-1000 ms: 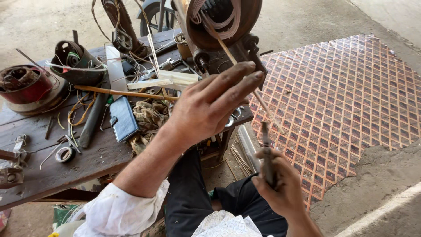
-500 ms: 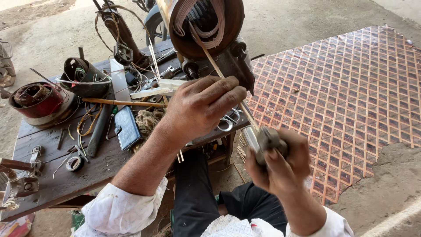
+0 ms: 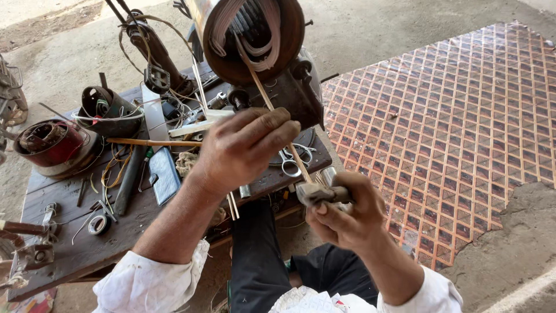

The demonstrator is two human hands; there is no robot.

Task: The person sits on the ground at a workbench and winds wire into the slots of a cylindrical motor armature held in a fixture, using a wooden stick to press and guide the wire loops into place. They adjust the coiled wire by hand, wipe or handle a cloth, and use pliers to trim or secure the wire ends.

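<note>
Head cam, looking down: left hand [image 3: 243, 148] has its fingers pinched together on a thin stick [image 3: 272, 110] that runs up into the windings of the motor [image 3: 255, 40] at the tabletop's [image 3: 75, 249] far edge. Right hand [image 3: 347, 214] sits lower, just below the tabletop's edge, fingers clamped round a small hammer [image 3: 321, 192] whose head meets the stick's bottom end. Scissors [image 3: 292, 162] lie just behind it, and a red coil housing [image 3: 49, 145] sits far left.

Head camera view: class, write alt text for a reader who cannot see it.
A person's left hand pinches a thin wooden stick poking into a motor stator's copper windings, while the right hand grips a metal tool at the stick's lower end, over a cluttered wooden workbench.
</note>
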